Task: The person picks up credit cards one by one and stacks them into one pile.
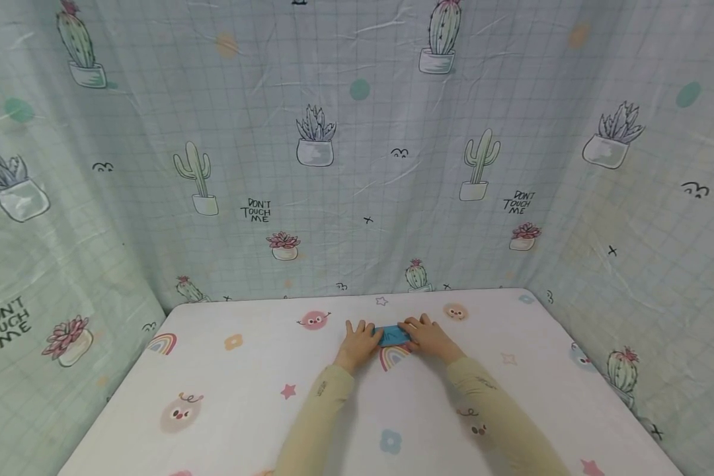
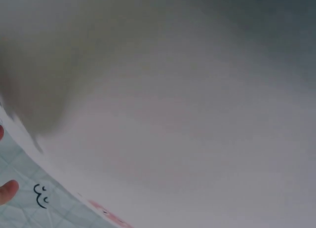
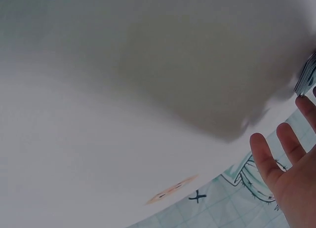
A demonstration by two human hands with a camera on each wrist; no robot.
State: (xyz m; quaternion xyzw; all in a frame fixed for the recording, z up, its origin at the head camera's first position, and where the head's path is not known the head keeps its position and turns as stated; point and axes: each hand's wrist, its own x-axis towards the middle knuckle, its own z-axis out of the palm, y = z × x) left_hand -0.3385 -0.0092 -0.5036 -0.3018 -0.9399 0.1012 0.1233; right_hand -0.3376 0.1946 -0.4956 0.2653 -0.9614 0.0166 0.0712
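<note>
A stack of blue cards (image 1: 394, 336) is between my two hands, over the far half of the white table. My left hand (image 1: 359, 344) holds its left end, with the thumb along the near side. From the other side, my right hand (image 1: 431, 338) grips the right end. Seen from the right wrist, the layered edge of the cards (image 3: 307, 74) meets a fingertip, while other fingers of the right hand (image 3: 296, 173) spread away from it. Only two fingertips (image 2: 7, 192) of the left hand enter the left wrist view; the cards are out of sight there.
The white table (image 1: 244, 390) has printed rainbows, stars and faces. A cloth with cactus prints (image 1: 357, 192) hangs along its back edge and both sides. A printed rainbow (image 1: 395, 357) lies just in front of the cards. Both sleeved forearms reach in from the near edge.
</note>
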